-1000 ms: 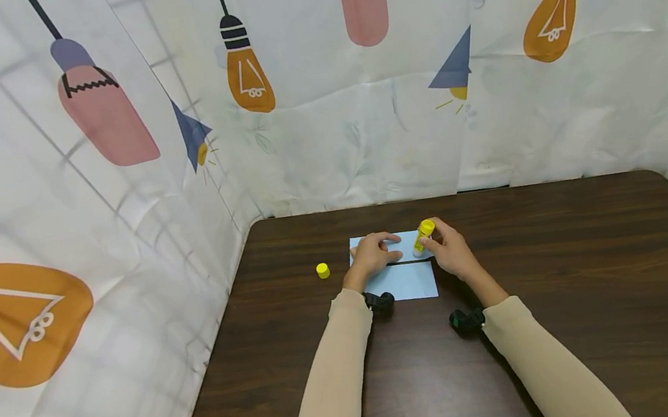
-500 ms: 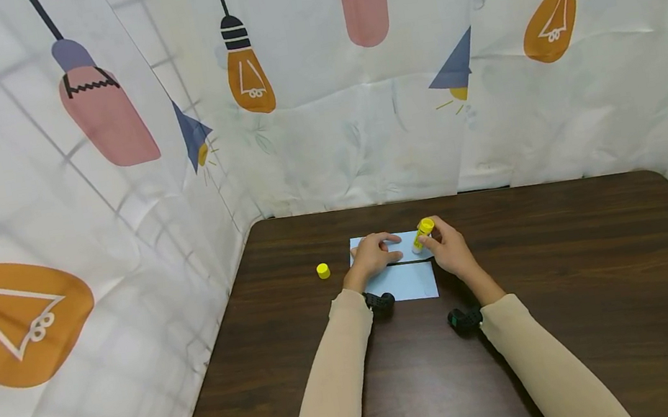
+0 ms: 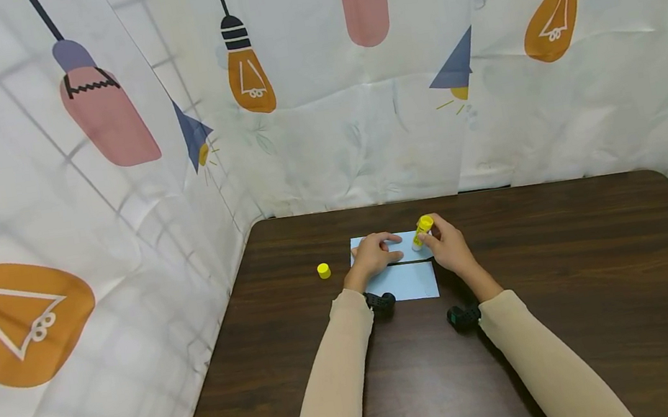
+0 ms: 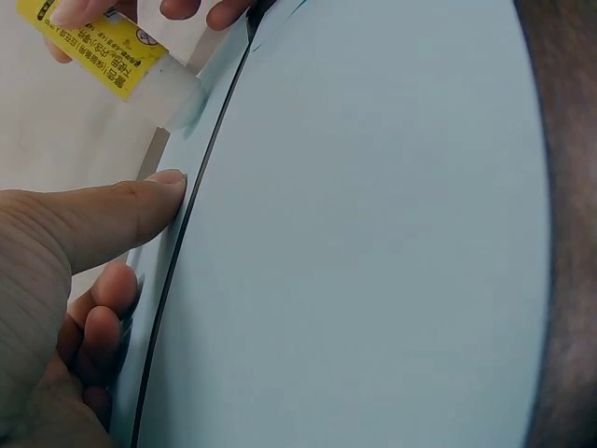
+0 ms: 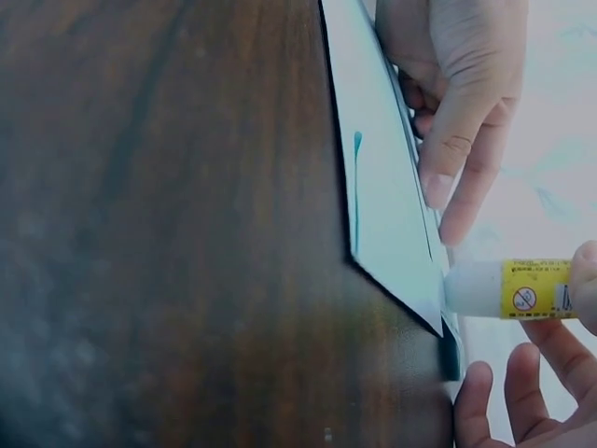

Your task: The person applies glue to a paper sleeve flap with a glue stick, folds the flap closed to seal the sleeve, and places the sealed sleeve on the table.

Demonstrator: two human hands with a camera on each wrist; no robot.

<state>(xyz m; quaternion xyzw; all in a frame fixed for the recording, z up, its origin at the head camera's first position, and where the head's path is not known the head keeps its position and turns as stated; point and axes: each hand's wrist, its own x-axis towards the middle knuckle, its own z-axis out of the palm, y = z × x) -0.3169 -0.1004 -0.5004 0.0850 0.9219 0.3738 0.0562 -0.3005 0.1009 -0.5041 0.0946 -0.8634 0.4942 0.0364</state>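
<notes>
Your right hand [image 3: 454,252], pinching the glue stick [image 3: 422,230], slid slightly farther (left hand [image 3: 371,254] touches the far blue paper [image 3: 408,243]), maybe making it stickier

Seemingly a screened-off work corner: white sheets printed with lamps [image 3: 324,144] hang behind a dark wood-grain table [image 3: 610,252].

Small Chinese print [image 4: 104,58] and a crossed-out circle sign [image 5: 524,299] on the yellow glue stick [image 5: 508,289]
</notes>
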